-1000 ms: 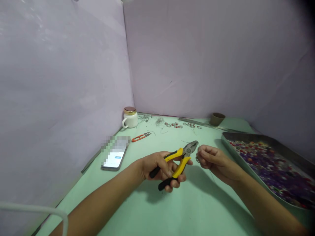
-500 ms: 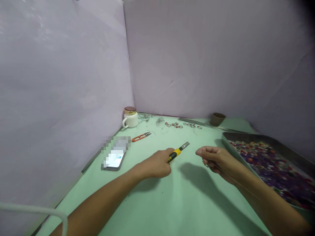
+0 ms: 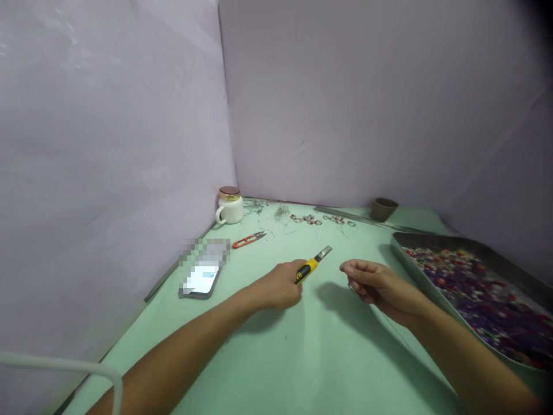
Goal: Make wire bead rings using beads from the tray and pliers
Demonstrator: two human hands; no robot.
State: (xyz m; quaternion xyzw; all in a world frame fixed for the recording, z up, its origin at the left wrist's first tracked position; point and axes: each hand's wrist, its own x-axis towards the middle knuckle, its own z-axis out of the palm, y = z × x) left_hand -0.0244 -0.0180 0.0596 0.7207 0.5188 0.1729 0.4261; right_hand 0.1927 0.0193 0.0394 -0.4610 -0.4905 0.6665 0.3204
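Presently, pliers: yellow-and-black pliers [image 3: 307, 271], left of the bead tray [image 3: 432, 239], held over the green tabletop [image 3: 311, 357]; seen edge-on, so their jaw gap cannot be told.
Left hand [image 3: 283, 286]: closed in a fist around the handles.
Right hand [image 3: 375, 283]: between pliers and tray; thumb and fingertips pinched together, the curled fingers apparently keeping hold of a small looped wire piece [image 3: 353, 290]; whether a strand sits in the pinch, too fine to see.
Step in hand: probably wire handling, the tool's nose apart from the right fingertips.
Next move calls for: if the nose is to meet the wire, a steady pinch and a careful turn of the left wrist.
Thread snips [image 3: 248, 240]: farther left of the tray, beyond the pliers.
Red-beaded wire links [image 3: 309, 219]: left of the tray's far end.
Smartphone [image 3: 203, 280]: far left of the tray.
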